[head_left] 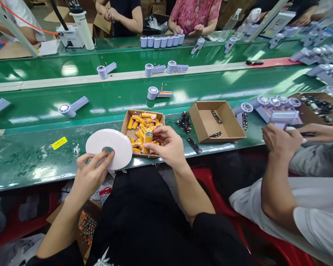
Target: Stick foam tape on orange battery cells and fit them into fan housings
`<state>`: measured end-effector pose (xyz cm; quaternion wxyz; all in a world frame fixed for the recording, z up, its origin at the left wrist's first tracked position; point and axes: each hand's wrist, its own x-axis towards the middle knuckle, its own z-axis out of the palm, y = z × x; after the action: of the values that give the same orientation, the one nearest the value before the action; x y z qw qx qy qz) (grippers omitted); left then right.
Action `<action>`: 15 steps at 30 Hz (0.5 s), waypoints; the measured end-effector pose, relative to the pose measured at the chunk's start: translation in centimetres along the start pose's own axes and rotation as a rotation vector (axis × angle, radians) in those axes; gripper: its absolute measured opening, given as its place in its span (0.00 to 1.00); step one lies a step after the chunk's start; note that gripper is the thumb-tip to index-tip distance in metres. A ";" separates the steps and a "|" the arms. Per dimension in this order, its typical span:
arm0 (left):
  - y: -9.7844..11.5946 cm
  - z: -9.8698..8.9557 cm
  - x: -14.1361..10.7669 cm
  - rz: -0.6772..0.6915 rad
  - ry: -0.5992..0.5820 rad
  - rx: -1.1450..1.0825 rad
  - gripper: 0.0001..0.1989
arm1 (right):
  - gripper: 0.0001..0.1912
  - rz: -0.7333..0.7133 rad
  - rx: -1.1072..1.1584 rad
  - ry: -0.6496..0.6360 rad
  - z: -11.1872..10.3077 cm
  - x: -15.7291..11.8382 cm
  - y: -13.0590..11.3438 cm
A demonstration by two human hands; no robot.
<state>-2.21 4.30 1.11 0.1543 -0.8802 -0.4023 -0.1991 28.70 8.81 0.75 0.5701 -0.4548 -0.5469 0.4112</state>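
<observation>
Left hand (91, 173): fingers set on the face of the white tape roll (120, 146), one fingertip at the core hole. The thumb is hidden, so whether the hand is clamped on the roll cannot be told. The roll is on the near side of the green workbench (74, 162), left of the cell carton (125, 123), overlapping its left edge in view. Faint pinkish marks run along the far edge of the roll; they cannot be read.

Right hand (170, 146): thumb and fingers closed on one orange cell (148, 142), tilted, over the near right part of the cell carton. Orange cells (138, 129) fill this carton in mixed directions; several bear white print too small to read.

Markings: a yellow label (59, 143) lies on the workbench, left of the roll, with lines of dark characters, not legible. The white cylinder (84, 29) at the far left carries dark lettering, also not legible.

Right of the cell carton: black circuit strips (184, 122) in a pile, a single strip (194, 145) nearer, and a brown carton (197, 122) holding two more. Beyond, lavender housings (153, 93) stand on the green line.
</observation>
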 end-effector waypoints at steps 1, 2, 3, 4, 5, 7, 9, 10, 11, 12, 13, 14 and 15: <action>0.1 -0.1 0.2 0.011 -0.005 0.008 0.39 | 0.29 0.012 0.035 0.005 0.2 -0.1 -0.4; 0.2 -0.1 0.4 0.023 -0.009 0.014 0.39 | 0.31 0.020 0.059 -0.001 0.3 -0.1 -0.7; 0.2 -0.2 0.5 0.035 -0.012 0.019 0.39 | 0.32 0.023 0.067 -0.023 0.3 0.0 -1.0; 0.3 -0.2 0.6 0.044 -0.016 0.020 0.39 | 0.32 0.019 0.055 -0.063 0.2 0.2 -1.3; 0.3 -0.2 0.7 0.048 -0.021 0.018 0.39 | 0.31 0.007 0.026 -0.112 0.0 0.5 -1.4; 0.4 -0.2 0.7 0.047 -0.039 0.003 0.40 | 0.27 -0.022 -0.058 -0.213 -0.4 1.0 -1.6; 0.3 -0.2 0.7 0.042 -0.065 -0.014 0.41 | 0.25 -0.040 -0.130 -0.296 -0.7 1.3 -1.5; 0.2 -0.2 0.7 0.042 -0.076 -0.018 0.42 | 0.24 -0.045 -0.149 -0.325 -0.9 1.4 -1.4; 0.1 -0.2 0.7 0.046 -0.082 -0.020 0.43 | 0.23 -0.044 -0.157 -0.351 -0.9 1.5 -1.3; 0.0 -0.3 0.7 0.054 -0.087 -0.021 0.44 | 0.22 -0.036 -0.160 -0.373 -1.0 1.5 -1.2; -0.2 -0.4 0.7 0.064 -0.092 -0.026 0.46 | 0.21 -0.013 -0.154 -0.387 -0.9 1.5 -1.1; -0.4 -0.6 0.8 0.078 -0.101 -0.038 0.47 | 0.20 0.028 -0.138 -0.391 -0.9 1.5 -1.1; -0.6 -0.7 0.9 0.086 -0.107 -0.063 0.47 | 0.21 0.085 -0.107 -0.383 -0.7 1.4 -1.1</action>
<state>-2.28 4.89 2.21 0.1132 -0.9105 -0.3651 -0.1577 29.50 9.89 2.15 0.4126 -0.4208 -0.6466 0.4842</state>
